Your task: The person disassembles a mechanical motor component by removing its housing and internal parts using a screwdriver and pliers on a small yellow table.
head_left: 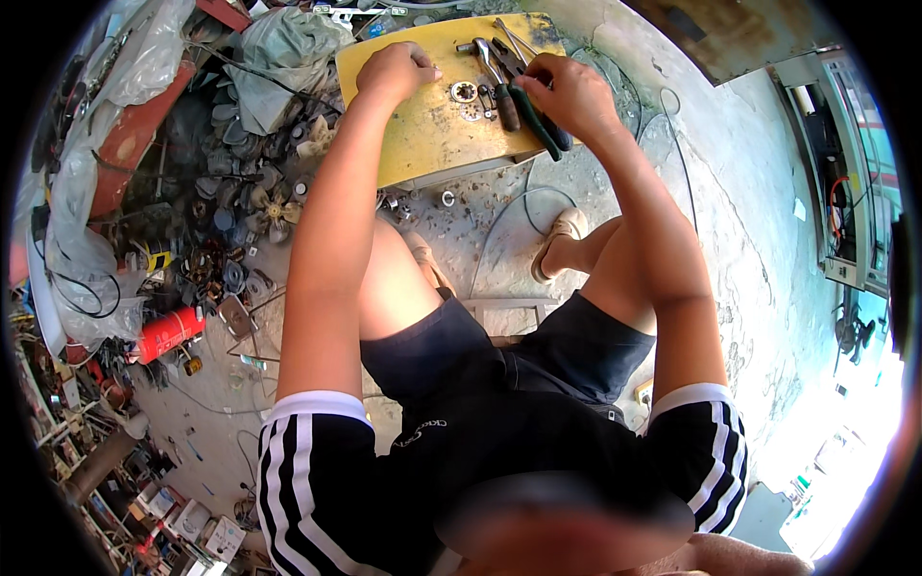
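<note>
My left hand (396, 73) is over the left part of a yellow tabletop (418, 139), its fingers curled and the tips pressed together; whatever they pinch is too small to name. On the right side my right hand (576, 94) is closed, thumb against fingers, just above the dark handles of a pair of pliers (536, 123). Whether it holds anything is hidden. Between the hands lies a round metal ring (464, 92) with a toothed-looking inside. Beside it rests a metal-headed tool with a dark handle (506, 108). Small parts (487, 99) sit next to that handle.
Heaps of metal and plastic parts (235, 211) cover the floor at left, with a red canister (171, 334) among them. Grey plastic sheeting (288, 62) lies beside the table. A thin cable (526, 197) loops across the floor. At right stands a glass-fronted cabinet (840, 182).
</note>
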Motion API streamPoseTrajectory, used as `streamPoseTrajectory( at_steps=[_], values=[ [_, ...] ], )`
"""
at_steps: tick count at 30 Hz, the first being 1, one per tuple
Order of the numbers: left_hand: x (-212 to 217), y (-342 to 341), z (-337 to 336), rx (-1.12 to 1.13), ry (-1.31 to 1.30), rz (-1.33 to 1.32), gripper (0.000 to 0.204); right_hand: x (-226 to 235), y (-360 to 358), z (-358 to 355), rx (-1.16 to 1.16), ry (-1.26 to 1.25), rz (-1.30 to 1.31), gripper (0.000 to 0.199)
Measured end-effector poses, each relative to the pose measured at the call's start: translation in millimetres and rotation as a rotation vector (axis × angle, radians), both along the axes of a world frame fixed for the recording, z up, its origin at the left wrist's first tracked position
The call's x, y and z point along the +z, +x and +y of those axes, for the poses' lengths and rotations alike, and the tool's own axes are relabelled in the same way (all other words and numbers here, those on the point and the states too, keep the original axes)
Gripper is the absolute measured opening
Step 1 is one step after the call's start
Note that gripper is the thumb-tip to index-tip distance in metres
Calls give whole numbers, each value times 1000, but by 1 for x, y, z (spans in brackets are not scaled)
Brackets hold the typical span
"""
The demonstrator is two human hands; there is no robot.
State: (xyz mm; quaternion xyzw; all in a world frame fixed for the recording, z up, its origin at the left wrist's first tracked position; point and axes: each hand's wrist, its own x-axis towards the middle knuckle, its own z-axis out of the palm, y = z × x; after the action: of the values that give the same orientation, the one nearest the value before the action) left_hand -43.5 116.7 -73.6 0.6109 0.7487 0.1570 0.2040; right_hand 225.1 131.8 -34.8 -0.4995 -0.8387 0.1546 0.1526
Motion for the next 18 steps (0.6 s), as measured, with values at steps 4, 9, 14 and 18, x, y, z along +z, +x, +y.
streamPoseTrajectory(
  at_steps=[4, 9, 14, 18],
  values=[
    [-2, 6, 2, -27, 1, 24, 39, 2, -12, -12, 61, -43, -16, 29],
    [8, 0, 6, 142, 6, -962, 30, -3, -19, -12, 97, 25, -19, 23],
    [2, -31, 12, 78, 44, -1639, 19, -29, -30, -5, 257, 149, 101, 18],
    [6, -20, 7, 122, 24, -1662, 16, -35, -44, -8, 270, 204, -100, 19]
  ],
)
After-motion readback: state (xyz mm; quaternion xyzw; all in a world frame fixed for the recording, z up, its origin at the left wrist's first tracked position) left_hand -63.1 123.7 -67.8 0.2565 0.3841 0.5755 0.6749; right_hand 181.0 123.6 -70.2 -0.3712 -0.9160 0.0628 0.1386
